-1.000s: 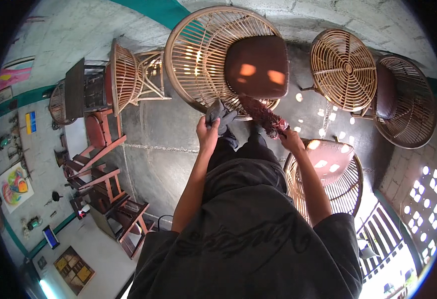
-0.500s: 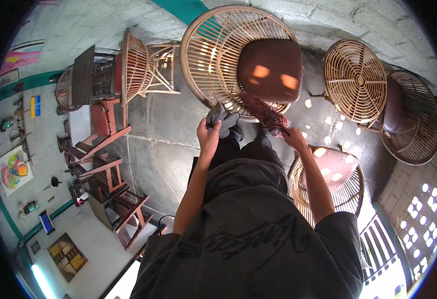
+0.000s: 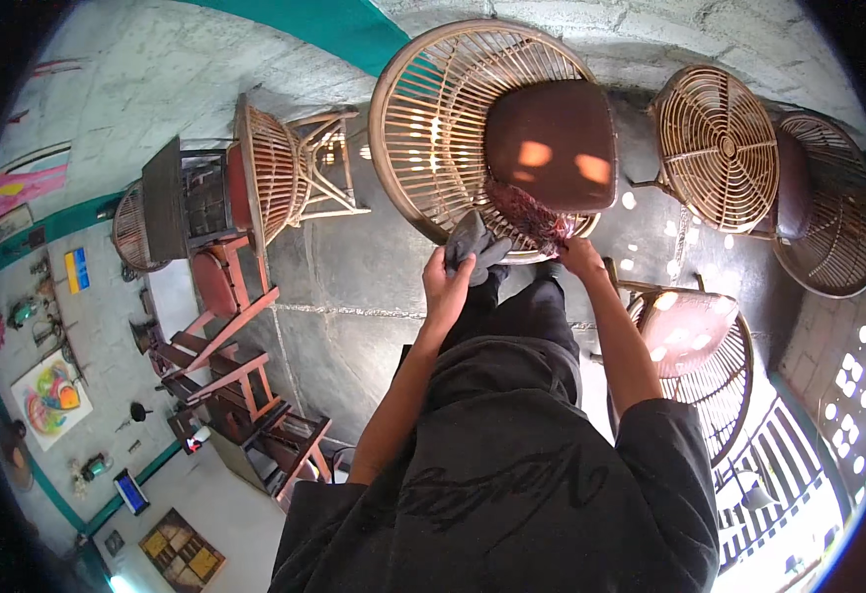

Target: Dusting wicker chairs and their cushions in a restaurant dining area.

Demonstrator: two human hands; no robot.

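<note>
My left hand [image 3: 449, 282] is closed around a crumpled dark grey cloth [image 3: 472, 245], held up in front of the seat. In my right hand [image 3: 581, 257] is the handle end of a reddish-brown feather duster [image 3: 525, 214]. The duster's fluffy head lies over the woven slats of a large round rattan chair [image 3: 423, 188], just beside the lower edge of its brown cushion [image 3: 552, 133]. Fingers of both hands are wrapped, though the duster's handle is mostly hidden in my grip.
A round rattan table [image 3: 720, 148] stands to the right, with another rattan chair [image 3: 828, 217] behind it. A cushioned rattan chair [image 3: 695, 341] is close by my right arm. Wooden chairs [image 3: 235, 326] and a rattan stool chair [image 3: 273, 168] line the left.
The view has shifted a little. The duster's head has swung lower and left against the chair's slats, below the cushion. The cloth stays in my left hand.
</note>
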